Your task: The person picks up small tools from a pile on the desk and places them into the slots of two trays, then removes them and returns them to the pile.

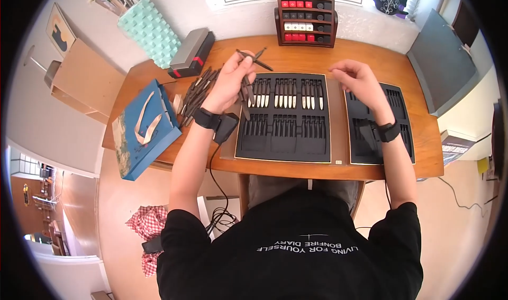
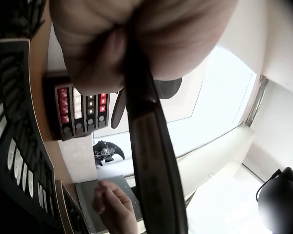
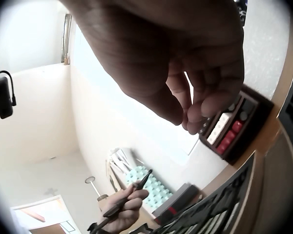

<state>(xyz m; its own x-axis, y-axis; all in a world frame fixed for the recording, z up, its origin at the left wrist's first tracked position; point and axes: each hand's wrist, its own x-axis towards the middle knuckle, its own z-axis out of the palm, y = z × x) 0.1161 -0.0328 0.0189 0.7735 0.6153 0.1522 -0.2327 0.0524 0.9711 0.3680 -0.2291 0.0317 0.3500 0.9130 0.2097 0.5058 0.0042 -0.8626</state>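
Dark pens (image 2: 154, 151) splay crosswise in our left hand's (image 1: 227, 83) grip, above the far left corner of the left tray (image 1: 286, 156), towards the far edge of the desk (image 1: 375, 57). Held so unevenly, one could slip. Our right hand (image 1: 359, 82) hangs loosely curled, holding nothing, so catching it may fail.

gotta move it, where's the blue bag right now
In the head view, the blue bag is at the left end of the table, just left of the pile of dark slim pieces.
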